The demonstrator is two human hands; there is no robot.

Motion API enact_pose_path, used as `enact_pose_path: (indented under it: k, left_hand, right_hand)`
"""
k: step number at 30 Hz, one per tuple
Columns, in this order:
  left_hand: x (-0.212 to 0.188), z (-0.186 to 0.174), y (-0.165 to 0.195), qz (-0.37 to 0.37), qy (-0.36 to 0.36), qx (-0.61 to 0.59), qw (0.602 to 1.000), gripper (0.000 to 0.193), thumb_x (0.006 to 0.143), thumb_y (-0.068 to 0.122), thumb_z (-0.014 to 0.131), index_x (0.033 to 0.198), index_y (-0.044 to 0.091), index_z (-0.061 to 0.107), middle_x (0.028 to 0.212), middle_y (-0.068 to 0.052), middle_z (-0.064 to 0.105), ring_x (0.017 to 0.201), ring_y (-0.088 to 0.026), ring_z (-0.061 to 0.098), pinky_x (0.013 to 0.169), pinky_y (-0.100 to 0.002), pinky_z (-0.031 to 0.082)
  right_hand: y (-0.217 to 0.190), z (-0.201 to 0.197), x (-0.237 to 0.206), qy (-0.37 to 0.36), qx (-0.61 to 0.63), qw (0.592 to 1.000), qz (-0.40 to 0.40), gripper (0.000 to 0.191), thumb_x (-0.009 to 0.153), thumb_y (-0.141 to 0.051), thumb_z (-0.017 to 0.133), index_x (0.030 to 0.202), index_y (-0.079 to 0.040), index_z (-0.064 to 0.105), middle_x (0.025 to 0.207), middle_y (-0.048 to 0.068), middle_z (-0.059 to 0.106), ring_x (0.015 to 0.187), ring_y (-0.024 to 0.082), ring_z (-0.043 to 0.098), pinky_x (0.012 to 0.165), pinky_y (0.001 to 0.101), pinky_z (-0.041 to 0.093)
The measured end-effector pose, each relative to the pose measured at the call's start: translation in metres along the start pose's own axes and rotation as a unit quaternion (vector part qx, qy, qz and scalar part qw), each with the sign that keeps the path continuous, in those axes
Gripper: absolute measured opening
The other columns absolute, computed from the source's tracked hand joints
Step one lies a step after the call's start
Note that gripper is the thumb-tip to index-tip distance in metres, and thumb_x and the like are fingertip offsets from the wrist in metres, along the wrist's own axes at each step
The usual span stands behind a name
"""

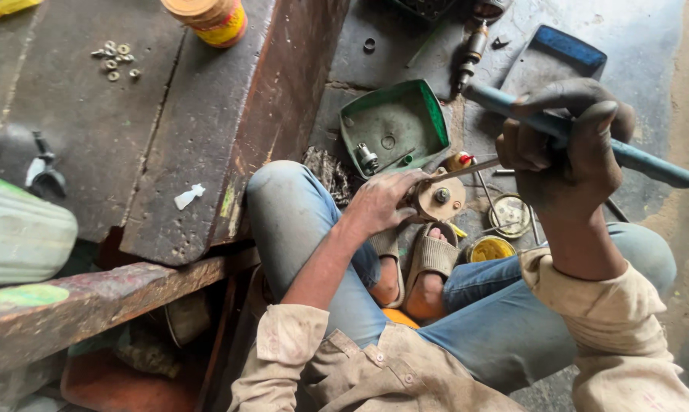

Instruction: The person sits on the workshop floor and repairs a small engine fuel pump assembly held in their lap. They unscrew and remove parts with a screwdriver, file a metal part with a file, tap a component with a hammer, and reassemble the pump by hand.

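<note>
**A:** What does the left hand (381, 202) have hold of?

**B:** A round, tan-coloured metal disc part with a bolt at its centre (439, 197). The fingers are curled over its near edge and top, closed on it, keeping it just above the sandalled feet (421, 263).

**A:** And the right hand (569, 149)?

**B:** Raised higher and wrapped tight around the blue handle of a long tool (650, 164). The fist is fully closed. A thin metal shaft (470, 169) runs from that hand down to the disc, and its tip meets the disc's upper edge.

**A:** Where does all this sit?

**B:** Between the person's knees, over a grimy grey concrete floor (642, 46). The person wears blue jeans and a dirty beige shirt.

**A:** What lies around the disc?

**B:** Just behind it, a green, dished metal cover (394, 122) with small parts inside. To the right of the feet, a small open tin of yellow grease (489, 249) and, beside it, a round tin lid (510, 214). Farther back lies a blue-edged flat tray (558, 49).

**A:** And to the left?

**B:** A dark, worn wooden bench (169, 122). On it are a scatter of small metal washers and nuts (115, 59) and a yellow and red tin can (211, 19) at the top edge.
</note>
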State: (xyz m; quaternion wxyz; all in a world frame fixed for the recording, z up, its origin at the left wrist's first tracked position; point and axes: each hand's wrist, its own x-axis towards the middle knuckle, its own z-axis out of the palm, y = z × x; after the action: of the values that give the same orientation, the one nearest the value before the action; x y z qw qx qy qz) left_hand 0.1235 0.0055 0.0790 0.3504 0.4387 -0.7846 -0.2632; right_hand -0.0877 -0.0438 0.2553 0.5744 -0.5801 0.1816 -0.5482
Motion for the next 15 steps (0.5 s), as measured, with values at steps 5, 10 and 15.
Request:
enact_pose_path:
  k: [5, 10, 15]
  left_hand:
    - [0.001, -0.002, 0.004, -0.004, 0.004, -0.007, 1.000, 0.071, 0.068, 0.011, 0.088, 0.132, 0.010, 0.057, 0.122, -0.016, 0.070, 0.118, -0.036, 0.065, 0.103, -0.045, 0.050]
    - [0.002, -0.001, 0.004, -0.025, 0.001, 0.010, 1.000, 0.070, 0.069, 0.014, 0.089, 0.131, 0.010, 0.056, 0.115, -0.016, 0.070, 0.112, -0.037, 0.066, 0.098, -0.046, 0.051]
    - [0.003, 0.004, 0.001, -0.028, -0.008, 0.038, 0.999, 0.077, 0.068, 0.021, 0.090, 0.135, 0.009, 0.054, 0.125, -0.016, 0.067, 0.120, -0.036, 0.062, 0.104, -0.046, 0.048]
  right_hand:
    - [0.002, -0.012, -0.003, 0.015, 0.012, 1.000, 0.024, 0.057, 0.113, -0.050, 0.041, 0.113, 0.004, 0.060, 0.053, 0.000, 0.030, 0.040, 0.007, 0.024, 0.041, 0.0262, 0.024]
    - [0.004, -0.023, -0.002, 0.037, 0.088, 0.993, 0.069, 0.058, 0.110, -0.051, 0.039, 0.115, 0.003, 0.060, 0.053, 0.001, 0.032, 0.040, 0.008, 0.025, 0.041, 0.0267, 0.026]
    - [0.011, -0.019, 0.001, 0.001, -0.026, 1.000, 0.004, 0.055, 0.110, -0.051, 0.045, 0.113, 0.001, 0.062, 0.062, 0.002, 0.039, 0.049, 0.009, 0.031, 0.048, 0.0280, 0.028]
